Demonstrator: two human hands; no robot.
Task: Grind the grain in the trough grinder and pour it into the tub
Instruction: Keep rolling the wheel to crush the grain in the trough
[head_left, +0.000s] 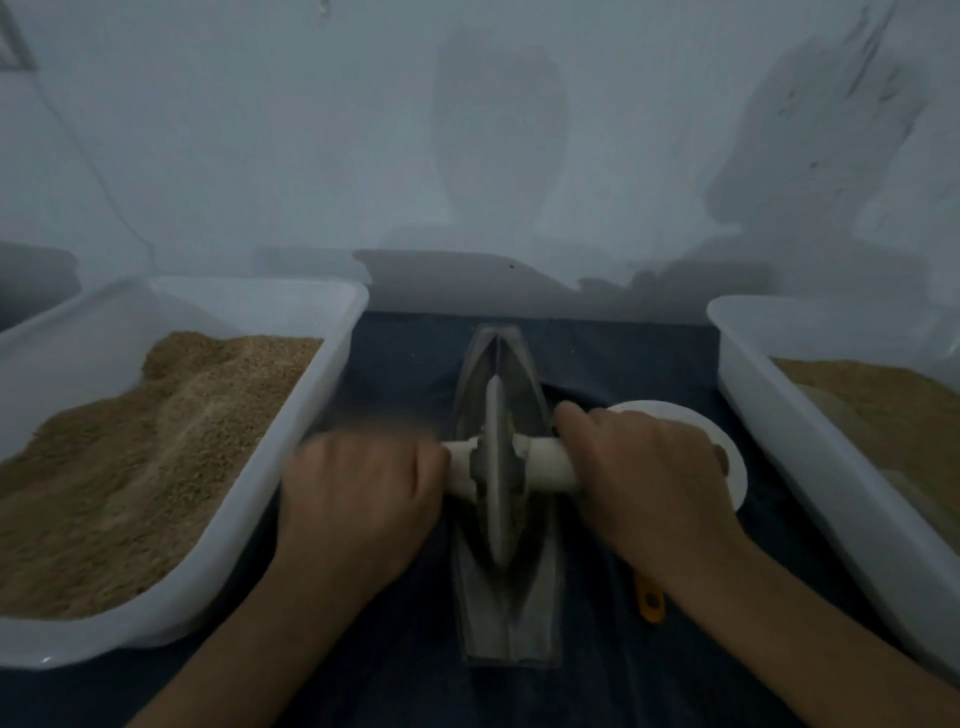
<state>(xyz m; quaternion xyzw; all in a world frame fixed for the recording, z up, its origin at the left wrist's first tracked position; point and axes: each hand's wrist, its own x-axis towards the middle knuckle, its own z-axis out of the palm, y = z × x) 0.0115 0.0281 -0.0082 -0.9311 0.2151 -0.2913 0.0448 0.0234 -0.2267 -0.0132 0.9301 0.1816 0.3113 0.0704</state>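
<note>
A grey boat-shaped trough grinder (506, 618) lies lengthwise on the dark cloth in the middle. Its grey wheel (497, 467) stands upright in the groove on a pale axle handle (545, 465). My left hand (358, 499) grips the axle's left end and is blurred. My right hand (644, 478) grips the right end. A little grain shows in the groove beside the wheel. A white tub (779, 410) with finer tan meal stands on the right. Another white tub (322, 374) on the left holds coarse brown grain.
A white round bowl (727, 452) sits just behind my right hand, partly hidden. An orange handle (649, 603) pokes out under my right wrist. A pale wall runs close behind the cloth, and both tubs crowd the grinder's sides.
</note>
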